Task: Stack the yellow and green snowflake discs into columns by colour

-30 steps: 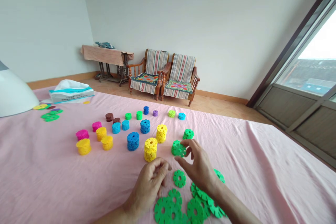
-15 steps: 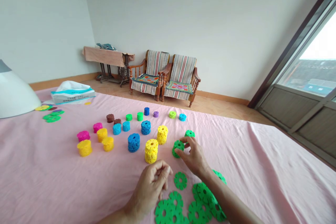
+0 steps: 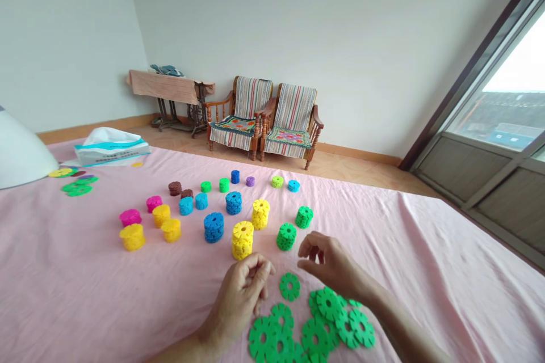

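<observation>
My left hand (image 3: 238,295) hovers over the pink sheet with its fingers curled together, just in front of a yellow stack of snowflake discs (image 3: 242,240). No piece shows in its fingers. My right hand (image 3: 327,264) is raised with its fingers apart, holding nothing. It is closest to a short green disc stack (image 3: 286,236) and a taller green stack (image 3: 304,217). Below it lies a loose green disc (image 3: 290,286) beside a heap of flat green discs (image 3: 315,332). Further off stand a blue stack (image 3: 213,227) and many smaller coloured stacks.
The pieces lie on a pink bedsheet (image 3: 85,272). A white-and-blue package (image 3: 111,150) and a white dome (image 3: 17,161) sit at its far left. Past the bed's edge stand wooden armchairs (image 3: 264,119), a cloth-covered treadle table (image 3: 170,91) and, at the right, a large window (image 3: 511,102).
My right hand has let go of the short green stack and moved right and back, leaving the stack standing. The view has shifted slightly, showing more of the green heap.
</observation>
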Available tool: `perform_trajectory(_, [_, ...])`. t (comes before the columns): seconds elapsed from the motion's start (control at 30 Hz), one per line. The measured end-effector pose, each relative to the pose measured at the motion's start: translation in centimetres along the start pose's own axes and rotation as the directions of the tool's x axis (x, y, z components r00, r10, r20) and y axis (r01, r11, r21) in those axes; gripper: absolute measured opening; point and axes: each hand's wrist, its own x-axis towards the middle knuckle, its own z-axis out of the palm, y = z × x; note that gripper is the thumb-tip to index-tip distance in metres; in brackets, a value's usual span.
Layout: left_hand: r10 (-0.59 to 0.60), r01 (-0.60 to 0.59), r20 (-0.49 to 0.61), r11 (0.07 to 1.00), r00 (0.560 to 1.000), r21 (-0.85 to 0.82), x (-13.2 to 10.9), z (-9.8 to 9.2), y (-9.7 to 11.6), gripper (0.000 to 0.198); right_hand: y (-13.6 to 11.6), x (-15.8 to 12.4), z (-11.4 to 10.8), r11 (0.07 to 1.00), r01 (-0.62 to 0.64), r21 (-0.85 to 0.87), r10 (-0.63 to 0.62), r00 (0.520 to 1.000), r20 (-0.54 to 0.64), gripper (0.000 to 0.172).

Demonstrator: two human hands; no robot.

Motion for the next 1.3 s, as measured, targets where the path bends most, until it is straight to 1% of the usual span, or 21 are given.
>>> perform_trajectory(0.07, [0.005,-0.005,0.005,1.0,1.0,0.011,0.0,0.0,0.0,0.047,-0.6,-1.1,-0.1,1.0,0.022,-0.022,-0.019,0.991,0.136,0.021])
perform_trajectory(0.1, [0.012,-0.012,0.008,1.0,1.0,0.016,0.0,0.0,-0.1,0.047,-0.8,-1.5,0.0,0.999,0.027,-0.041,-0.02,0.985,0.173,0.028])
perform_trajectory(0.17, [0.027,-0.027,0.017,0.999,1.0,0.024,0.0,0.0,-0.2,0.046,-1.0,-2.0,0.6,0.996,0.027,-0.084,-0.01,0.981,0.196,0.033])
perform_trajectory(0.3, [0.04,-0.041,0.041,0.999,0.998,0.033,0.2,-0.1,-0.4,0.042,-0.8,-2.0,1.5,0.994,0.008,-0.107,0.011,0.985,0.174,0.03])
perform_trajectory(0.4, [0.041,-0.044,0.052,0.997,0.998,0.059,0.2,-0.1,-0.5,0.041,-0.8,-1.8,1.7,0.998,-0.019,-0.059,0.029,0.987,0.16,0.027])
perform_trajectory(0.47, [0.041,-0.046,0.058,0.995,0.997,0.084,0.1,0.0,-0.5,0.04,-0.9,-1.6,1.9,0.998,-0.058,0.025,0.053,0.987,0.152,0.021])
perform_trajectory(0.57, [0.054,-0.064,0.081,0.991,0.995,0.119,0.0,0.0,-0.6,0.037,-1.2,-1.3,2.2,0.974,-0.096,0.204,0.071,0.989,0.13,0.013])
perform_trajectory(0.63, [0.077,-0.091,0.105,0.986,0.991,0.14,0.0,0.1,-0.6,0.035,-1.5,-1.1,2.4,0.943,-0.084,0.323,0.05,0.992,0.113,0.01])
perform_trajectory(0.7, [0.089,-0.108,0.124,0.982,0.988,0.158,0.0,0.1,-0.6,0.033,-1.9,-1.1,2.6,0.917,-0.052,0.395,0.017,0.996,0.092,0.008])
perform_trajectory(0.77, [0.085,-0.104,0.121,0.982,0.989,0.161,0.0,0.1,-0.5,0.037,-2.3,-1.2,2.7,0.919,-0.024,0.393,-0.004,0.997,0.072,0.012])
perform_trajectory(0.9, [0.064,-0.073,0.095,0.993,0.993,0.095,0.0,0.1,-0.3,0.039,-2.9,-1.7,2.8,0.958,0.01,0.288,-0.035,0.996,0.085,0.038])
perform_trajectory(1.0, [0.042,-0.047,0.101,0.998,0.994,0.044,0.1,0.0,-0.2,0.042,-3.1,-1.8,3.1,0.97,0.085,0.226,-0.099,0.994,0.051,0.043])
perform_trajectory(1.07, [0.035,-0.038,0.095,0.999,0.995,0.03,0.1,-0.1,-0.2,0.043,-3.0,-1.6,3.2,0.975,0.105,0.194,-0.11,0.994,0.019,0.037])
perform_trajectory(1.2, [0.022,-0.024,0.064,0.999,0.998,0.021,0.1,-0.1,-0.3,0.044,-3.0,-0.5,2.9,0.987,0.045,0.152,-0.034,0.997,-0.073,0.008])
perform_trajectory(1.23, [0.021,-0.022,0.053,1.0,0.998,0.015,0.2,-0.1,-0.3,0.045,-3.0,-0.3,2.9,0.987,0.033,0.156,-0.02,0.996,-0.082,0.004])
perform_trajectory(1.3, [0.025,-0.024,0.04,1.0,0.999,-0.006,0.2,-0.1,-0.3,0.046,-3.2,0.0,2.9,0.98,0.023,0.198,-0.01,0.998,-0.065,0.003])
